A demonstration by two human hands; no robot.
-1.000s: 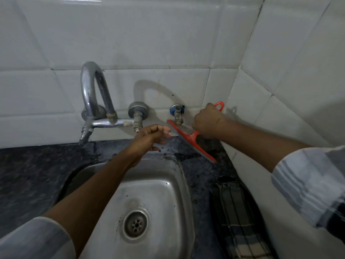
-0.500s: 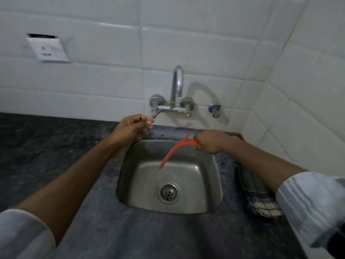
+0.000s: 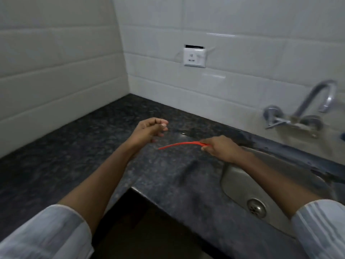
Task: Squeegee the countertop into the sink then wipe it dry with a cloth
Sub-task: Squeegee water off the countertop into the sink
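A red squeegee [image 3: 179, 144] is held edge-on above the dark speckled countertop [image 3: 78, 146], just left of the steel sink [image 3: 248, 184]. My right hand [image 3: 218, 148] grips its handle, with the blade pointing left. My left hand [image 3: 151, 129] hovers over the counter a little left of the blade tip, fingers loosely curled and holding nothing. The cloth is out of view.
A chrome wall tap [image 3: 313, 109] hangs over the sink at the right. A white wall socket [image 3: 194, 57] sits on the tiled back wall. The counter wraps into a corner at the left, and a dark gap [image 3: 149, 221] opens below its front edge.
The view has swung left from the sink to the corner stretch of counter. My right hand carried the squeegee from over the basin to above the counter; the checked cloth has left the view.
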